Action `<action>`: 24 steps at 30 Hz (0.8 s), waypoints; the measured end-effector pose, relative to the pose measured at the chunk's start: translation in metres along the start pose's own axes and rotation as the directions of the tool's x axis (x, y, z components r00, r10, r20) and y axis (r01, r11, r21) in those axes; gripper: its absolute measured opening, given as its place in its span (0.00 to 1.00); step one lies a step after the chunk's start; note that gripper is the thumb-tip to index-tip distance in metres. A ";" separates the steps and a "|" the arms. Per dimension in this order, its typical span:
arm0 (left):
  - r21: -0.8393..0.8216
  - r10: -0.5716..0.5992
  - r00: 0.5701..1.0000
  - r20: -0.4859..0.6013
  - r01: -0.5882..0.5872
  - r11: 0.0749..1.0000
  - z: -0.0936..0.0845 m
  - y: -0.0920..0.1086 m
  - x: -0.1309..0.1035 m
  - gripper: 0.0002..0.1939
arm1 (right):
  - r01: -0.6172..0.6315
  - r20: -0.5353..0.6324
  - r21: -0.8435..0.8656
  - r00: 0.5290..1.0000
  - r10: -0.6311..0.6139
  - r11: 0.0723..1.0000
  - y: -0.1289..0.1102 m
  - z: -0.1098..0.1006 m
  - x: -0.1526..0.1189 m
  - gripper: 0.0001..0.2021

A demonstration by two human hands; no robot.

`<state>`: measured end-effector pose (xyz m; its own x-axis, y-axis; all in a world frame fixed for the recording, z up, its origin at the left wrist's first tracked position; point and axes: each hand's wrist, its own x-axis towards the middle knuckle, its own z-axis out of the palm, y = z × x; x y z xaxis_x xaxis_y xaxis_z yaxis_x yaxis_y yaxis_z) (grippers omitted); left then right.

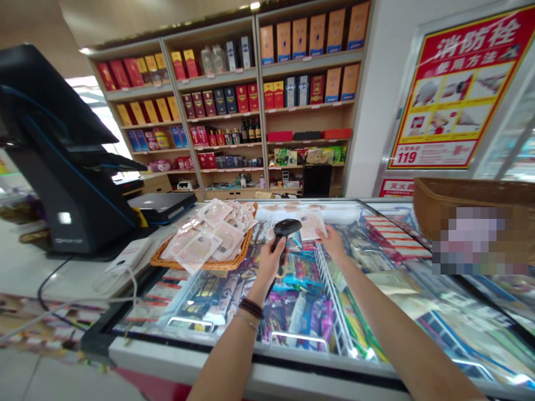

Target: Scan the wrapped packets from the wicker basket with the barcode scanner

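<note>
- In our left hand [272,259], fingers wrap a black plastic handheld scanner [287,226] above the white-edged, glass-topped freezer [146,356]
- In our right hand [333,243], fingers pinch a flat whitish plastic packet [310,224], right of the scanner

At the centre of the frame, the left hand [271,260] grips a black plastic pistol-shaped scanner [286,226], its wrist circled by a dark beaded bracelet [251,307]. Just right of it, the right hand [333,244] pinches the edge of a flat, pale, translucent square packet [310,225]. Both are above a glass-topped freezer chest [167,352] filled with colourful packages. Left of centre, an orange-brown woven basket [217,266] holds similar packets [198,249]. A black point-of-sale terminal [69,184] fills the upper left; wooden shelves [311,116] with boxes span the upper middle, and a red-and-yellow poster [462,92] hangs upper right.
</note>
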<state>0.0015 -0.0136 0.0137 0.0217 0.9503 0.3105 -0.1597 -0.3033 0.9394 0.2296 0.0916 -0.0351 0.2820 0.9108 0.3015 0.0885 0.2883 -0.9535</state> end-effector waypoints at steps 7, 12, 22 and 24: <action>0.003 0.014 1.000 0.015 -0.014 1.000 -0.001 -0.001 0.000 0.33 | -0.005 -0.007 -0.002 1.000 0.005 1.000 -0.002 0.001 0.000 0.14; -0.008 0.018 1.000 0.010 -0.018 1.000 -0.001 -0.003 0.000 0.32 | -0.017 -0.015 -0.005 1.000 0.017 1.000 -0.002 0.003 -0.001 0.11; 0.022 0.038 0.999 -0.036 -0.037 0.999 -0.009 -0.002 0.000 0.31 | -0.075 -0.073 -0.045 0.995 0.072 0.996 -0.009 0.005 -0.002 0.08; 0.047 0.055 0.995 -0.078 -0.051 0.998 -0.017 0.005 0.000 0.31 | -0.096 -0.110 -0.051 0.990 0.090 0.994 -0.013 0.009 0.001 0.11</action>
<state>-0.0162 -0.0141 0.0160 -0.0646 0.9349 0.3491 -0.1139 -0.3544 0.9281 0.2201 0.0914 -0.0227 0.3920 0.8950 0.2129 0.1097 0.1843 -0.9767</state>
